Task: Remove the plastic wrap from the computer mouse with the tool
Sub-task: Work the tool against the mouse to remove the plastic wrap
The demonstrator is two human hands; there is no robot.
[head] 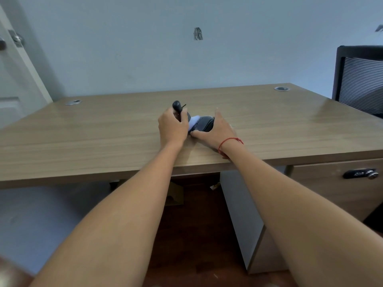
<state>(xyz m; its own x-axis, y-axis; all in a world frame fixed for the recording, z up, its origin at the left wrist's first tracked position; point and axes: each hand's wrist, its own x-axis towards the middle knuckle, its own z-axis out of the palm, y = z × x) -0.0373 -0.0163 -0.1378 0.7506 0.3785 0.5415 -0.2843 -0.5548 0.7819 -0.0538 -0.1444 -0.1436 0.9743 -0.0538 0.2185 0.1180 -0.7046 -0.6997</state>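
A dark grey computer mouse (205,123) lies on the wooden desk (103,129), near the middle. Whitish plastic wrap (194,120) is bunched at its left end. My right hand (217,131), with a red string on the wrist, cups the mouse from the right, thumb pressed along its near side. My left hand (173,127) is closed around a black-handled tool (177,106); the handle sticks up above the fist, right beside the wrap. The tool's tip is hidden behind my hand.
Two round cable grommets, the left grommet (73,102) and the right grommet (281,88), sit at the desk's back corners. A black mesh chair (360,79) stands at the right. A drawer with a lock (360,174) is under the desk's right side. A door (12,65) is at the left.
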